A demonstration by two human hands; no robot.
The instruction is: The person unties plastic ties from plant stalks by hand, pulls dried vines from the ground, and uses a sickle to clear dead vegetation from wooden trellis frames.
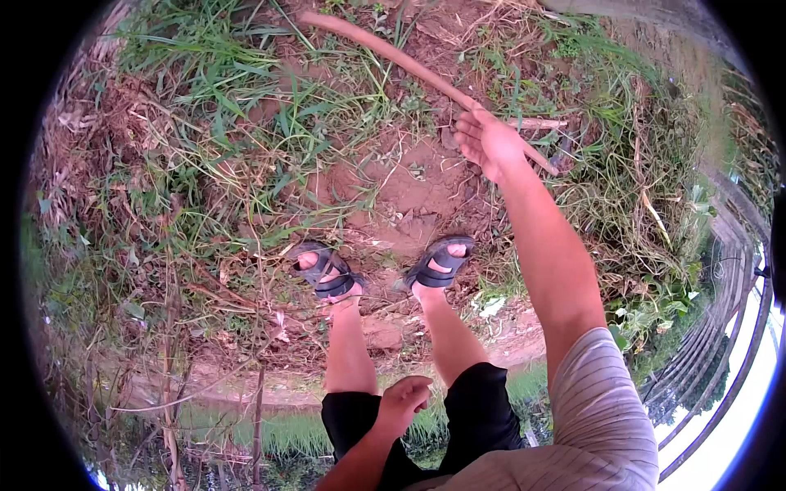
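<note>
A long, smooth, slightly curved wooden stick (385, 51) slants across the upper middle of the head view, above the soil. My right hand (490, 143) reaches far forward and is closed around the stick near its lower right end, with several fingertips showing on the left side. Whether a tool head is fixed to that end I cannot tell. My left hand (403, 403) is close to my body, over the black shorts (483, 409), its fingers curled in with nothing visible in them.
My feet in dark sandals (442, 260) stand apart on reddish soil (393, 184). Green grass (221, 78) grows at the upper left. Dry stalks and weeds (647, 188) lie on the right. A short pale piece of wood (536, 123) lies beyond my right hand. Thin upright stems (169, 360) stand at lower left.
</note>
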